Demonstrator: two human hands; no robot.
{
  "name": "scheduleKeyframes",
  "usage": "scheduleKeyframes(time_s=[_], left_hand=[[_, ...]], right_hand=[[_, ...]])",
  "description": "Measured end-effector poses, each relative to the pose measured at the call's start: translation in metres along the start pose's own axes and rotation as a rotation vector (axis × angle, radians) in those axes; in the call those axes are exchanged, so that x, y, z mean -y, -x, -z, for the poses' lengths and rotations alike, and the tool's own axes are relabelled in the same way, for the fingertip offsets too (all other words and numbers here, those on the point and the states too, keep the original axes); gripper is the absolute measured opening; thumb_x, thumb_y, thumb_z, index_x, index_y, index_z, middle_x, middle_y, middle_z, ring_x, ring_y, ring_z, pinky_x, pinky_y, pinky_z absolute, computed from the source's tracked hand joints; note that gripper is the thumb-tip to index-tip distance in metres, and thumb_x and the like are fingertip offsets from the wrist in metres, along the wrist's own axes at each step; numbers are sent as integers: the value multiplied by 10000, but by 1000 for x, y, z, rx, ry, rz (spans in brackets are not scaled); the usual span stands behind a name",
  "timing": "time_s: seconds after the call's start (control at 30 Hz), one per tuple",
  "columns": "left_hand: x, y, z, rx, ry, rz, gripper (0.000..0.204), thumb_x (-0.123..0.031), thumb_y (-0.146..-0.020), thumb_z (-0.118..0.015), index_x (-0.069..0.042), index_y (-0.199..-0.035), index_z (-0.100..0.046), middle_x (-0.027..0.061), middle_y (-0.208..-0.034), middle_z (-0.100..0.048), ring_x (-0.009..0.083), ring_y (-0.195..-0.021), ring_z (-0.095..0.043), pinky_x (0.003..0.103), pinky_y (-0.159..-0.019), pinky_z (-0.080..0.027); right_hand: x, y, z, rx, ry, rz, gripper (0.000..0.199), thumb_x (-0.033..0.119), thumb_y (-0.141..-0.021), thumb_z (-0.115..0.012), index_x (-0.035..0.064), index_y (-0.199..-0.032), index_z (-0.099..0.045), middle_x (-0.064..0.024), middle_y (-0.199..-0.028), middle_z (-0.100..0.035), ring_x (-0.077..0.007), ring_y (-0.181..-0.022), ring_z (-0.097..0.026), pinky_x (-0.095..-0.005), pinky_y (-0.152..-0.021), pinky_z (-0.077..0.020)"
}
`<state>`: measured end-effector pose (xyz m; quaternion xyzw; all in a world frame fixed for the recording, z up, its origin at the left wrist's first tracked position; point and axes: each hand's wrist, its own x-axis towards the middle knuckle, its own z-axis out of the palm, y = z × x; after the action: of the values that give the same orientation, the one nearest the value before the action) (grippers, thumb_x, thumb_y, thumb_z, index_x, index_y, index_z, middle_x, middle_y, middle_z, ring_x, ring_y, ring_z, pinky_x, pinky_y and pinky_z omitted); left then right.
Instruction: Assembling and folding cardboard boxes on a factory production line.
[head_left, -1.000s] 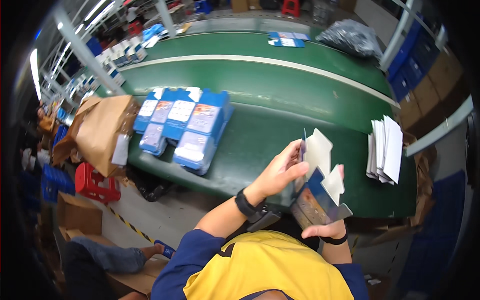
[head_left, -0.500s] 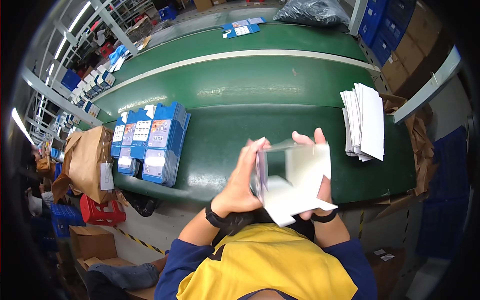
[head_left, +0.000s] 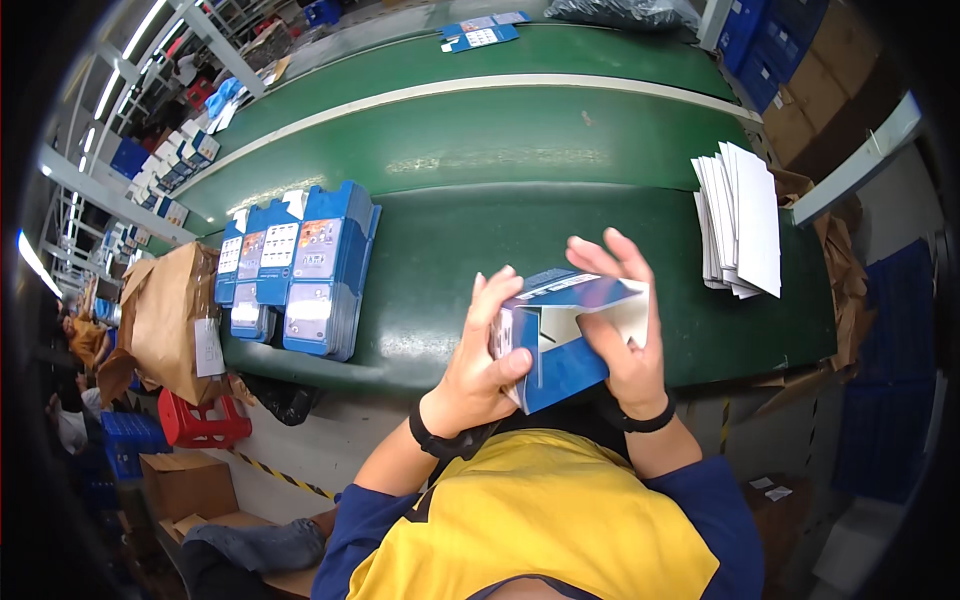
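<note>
Above the near edge of the green table I hold a blue-and-white cardboard box [head_left: 568, 376] in both hands. It is opened into a tube, and its white inside shows through the end towards me. My left hand [head_left: 472, 368] is closed on the left side, the thumb pressed on the near corner. My right hand [head_left: 632, 368] grips the right wall, thumb reaching into the opening and fingers behind the wall. To the left on the table lie stacks of flattened blue boxes [head_left: 317, 320]. A fanned stack of folded white card [head_left: 750, 225] lies at the right.
A brown paper bag [head_left: 165, 325] stands against the table's left end, above a red stool [head_left: 190, 422]. Across the white rail [head_left: 480, 88], another flattened box [head_left: 480, 38] lies on the far belt. Standing boxes [head_left: 172, 165] line the far left. Another person's leg [head_left: 262, 545] shows lower left.
The box has turned in my hands: white flaps faced me before, and blue panels now show around the opening. My right thumb has moved inside it. The whole view has shifted slightly.
</note>
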<state>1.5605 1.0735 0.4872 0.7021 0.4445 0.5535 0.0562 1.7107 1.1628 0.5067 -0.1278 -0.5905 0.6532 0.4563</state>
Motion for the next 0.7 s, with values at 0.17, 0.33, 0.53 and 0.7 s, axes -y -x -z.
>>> scheduleKeyframes(time_s=[0.17,0.33,0.53,0.7], left_hand=[[-4,8,9,-71,182,171,388,-135,-640,-742,-193,-951,-517,239,-1235,-366,449,-1156,-400,627,-965,-262],[-1,1,13,88,-86,-26,409,-102,-595,-737,-156,-946,-535,230,-1204,-402,417,-1124,-433,610,-966,-282],[-8,-10,11,35,-76,30,372,-35,-539,-704,-124,-872,-564,223,-1207,-407,428,-1078,-457,614,-943,-315],[-4,-7,13,99,4,-29,503,-46,-573,-727,-174,-1001,-494,209,-1198,-422,402,-1061,-476,608,-951,-306]], right_hand=[[-1,4,-7,255,-460,57,955,595,-748,-568,17,-1397,-172,-202,-1432,-185,-291,-1341,-176,-395,-1081,-113],[-5,4,8,250,43,-46,570,220,-796,-647,22,-1275,-410,-153,-1245,-442,-255,-1240,-347,-377,-1047,-229],[-6,1,11,309,268,369,405,148,-728,-699,104,-1100,-544,-144,-1154,-499,-334,-1201,-382,-494,-1012,-264],[-5,1,12,288,71,133,284,257,-728,-730,86,-885,-567,-150,-1120,-534,-349,-1199,-392,-487,-995,-291]])
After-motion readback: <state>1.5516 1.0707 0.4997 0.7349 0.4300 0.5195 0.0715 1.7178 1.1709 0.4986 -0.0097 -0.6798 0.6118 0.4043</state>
